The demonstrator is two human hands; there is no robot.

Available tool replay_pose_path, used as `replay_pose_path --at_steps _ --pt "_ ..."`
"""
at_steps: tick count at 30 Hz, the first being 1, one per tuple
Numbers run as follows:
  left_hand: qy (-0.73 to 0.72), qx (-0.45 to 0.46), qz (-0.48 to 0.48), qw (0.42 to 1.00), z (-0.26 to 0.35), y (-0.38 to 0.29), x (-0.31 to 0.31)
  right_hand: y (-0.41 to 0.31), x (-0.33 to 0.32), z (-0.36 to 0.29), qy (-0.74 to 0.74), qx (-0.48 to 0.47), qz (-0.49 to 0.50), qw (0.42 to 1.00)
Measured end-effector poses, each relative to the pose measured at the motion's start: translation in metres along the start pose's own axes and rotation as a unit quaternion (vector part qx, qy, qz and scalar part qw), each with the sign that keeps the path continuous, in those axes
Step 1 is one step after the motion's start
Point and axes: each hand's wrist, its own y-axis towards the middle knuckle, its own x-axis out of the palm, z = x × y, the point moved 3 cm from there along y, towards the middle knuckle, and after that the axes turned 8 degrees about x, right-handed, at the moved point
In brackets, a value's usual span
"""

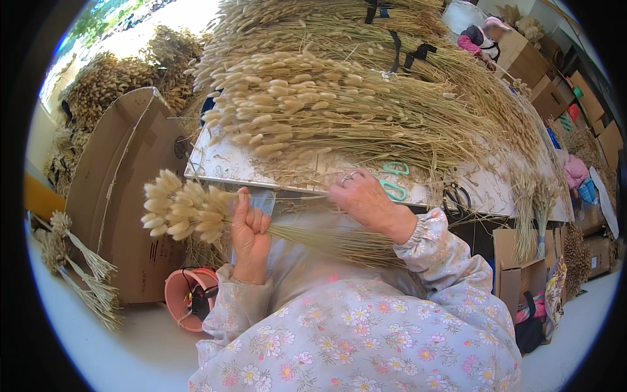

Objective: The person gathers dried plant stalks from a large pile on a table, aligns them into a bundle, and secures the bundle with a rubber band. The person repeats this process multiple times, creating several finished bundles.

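Observation:
My left hand [251,235] is closed around the stems of a bunch of dried bunny-tail grass [183,206], below the table's front edge. Its fluffy heads point left and its stems run right across my lap. One stem by my left thumb stretches towards my right hand [355,193], which is bent and blurred over the table edge; whether its fingers grip that stem is unclear. Just right of my right hand lie mint-green-handled scissors [393,190]. Black-handled scissors [456,200] rest farther right. A large pile of bunny-tail grass [313,103] covers much of the white table [220,164].
A tall cardboard box [147,181] and a pink bucket [171,299] holding small items stand left. Tied bundles [93,274] lie at far left; others [531,210] hang over the table's right edge. An open carton [509,279] stands below. A person [482,41] is at upper right.

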Motion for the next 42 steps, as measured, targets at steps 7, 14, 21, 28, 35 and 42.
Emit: replay_pose_path --at_steps 7,14,21,28,35,42 --pt "0.018 -0.018 0.069 0.997 -0.003 0.004 -0.005 -0.058 -0.005 0.065 -0.056 0.097 -0.242 0.964" --pt "0.017 -0.021 0.004 1.000 -0.008 0.003 0.005 -0.061 -0.014 0.063 0.083 0.128 -0.233 0.960" --pt "0.019 -0.031 -0.037 0.999 -0.006 -0.004 0.014 -0.021 0.026 0.010 0.496 0.152 -0.241 0.820" --pt "0.011 -0.035 -0.053 0.998 -0.004 -0.006 0.018 -0.028 0.041 0.005 0.759 0.340 -0.212 0.512" --pt "0.007 -0.042 -0.089 0.995 -0.004 -0.008 0.025 -0.028 0.034 0.006 0.759 0.372 -0.213 0.491" --pt "0.019 -0.047 -0.096 0.994 -0.005 -0.010 0.027 -0.025 0.018 0.000 0.567 0.317 -0.155 0.745"
